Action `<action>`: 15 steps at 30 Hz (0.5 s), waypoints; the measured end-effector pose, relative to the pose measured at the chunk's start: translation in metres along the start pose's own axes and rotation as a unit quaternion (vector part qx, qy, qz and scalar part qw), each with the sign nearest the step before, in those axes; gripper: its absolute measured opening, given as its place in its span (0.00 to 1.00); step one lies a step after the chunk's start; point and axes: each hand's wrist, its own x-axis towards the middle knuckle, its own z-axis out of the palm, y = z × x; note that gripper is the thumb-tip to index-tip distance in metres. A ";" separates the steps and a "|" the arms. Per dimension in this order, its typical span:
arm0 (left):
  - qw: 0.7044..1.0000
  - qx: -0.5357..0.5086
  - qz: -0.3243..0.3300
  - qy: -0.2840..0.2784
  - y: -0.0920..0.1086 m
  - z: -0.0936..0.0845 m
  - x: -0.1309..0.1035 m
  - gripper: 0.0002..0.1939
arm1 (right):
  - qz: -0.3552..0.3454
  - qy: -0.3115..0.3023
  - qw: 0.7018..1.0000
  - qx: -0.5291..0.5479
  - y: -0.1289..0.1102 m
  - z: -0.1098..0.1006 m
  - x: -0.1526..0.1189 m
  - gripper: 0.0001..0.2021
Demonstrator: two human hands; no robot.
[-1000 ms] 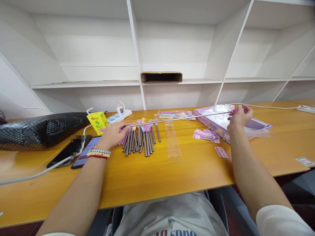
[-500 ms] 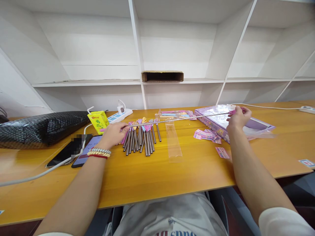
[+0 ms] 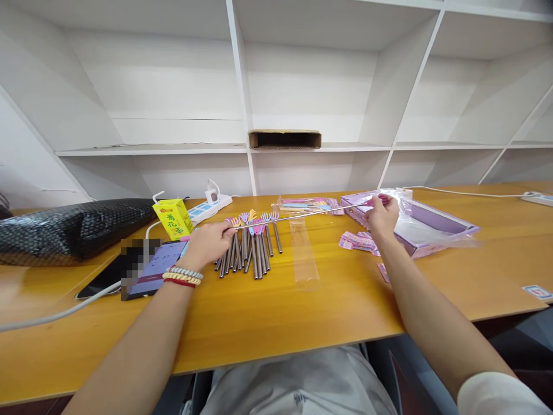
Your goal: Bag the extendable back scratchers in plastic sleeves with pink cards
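Observation:
A thin metal rod (image 3: 298,217) stretches between my two hands above the table. My left hand (image 3: 211,242) is closed on its left part, where a pink end pokes out near the yellow carton. My right hand (image 3: 382,214) pinches the pink tip at the other end, over the purple box (image 3: 444,230). Beneath the rod lie several metal tubes (image 3: 257,253) with coloured hand-shaped heads. A clear plastic sleeve (image 3: 305,253) lies flat beside them. Behind it is a pack of coloured sticks (image 3: 306,204). Small pink cards (image 3: 358,241) lie left of the box.
Two phones, one with a lit screen (image 3: 159,265), lie at the left beside a white cable (image 3: 56,318). Behind them are a yellow drink carton (image 3: 174,219), a power strip (image 3: 211,208) and a black wrapped parcel (image 3: 78,227). A cardboard box (image 3: 285,139) sits on the white shelf.
My right hand has moved left with the rod's end, so the span between my hands is shorter. My left hand has shifted slightly right and down.

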 end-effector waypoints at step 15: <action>0.994 0.023 0.105 -0.008 0.051 -0.004 -0.013 0.18 | -0.087 -0.313 0.939 -0.111 -0.027 0.034 -0.092 0.12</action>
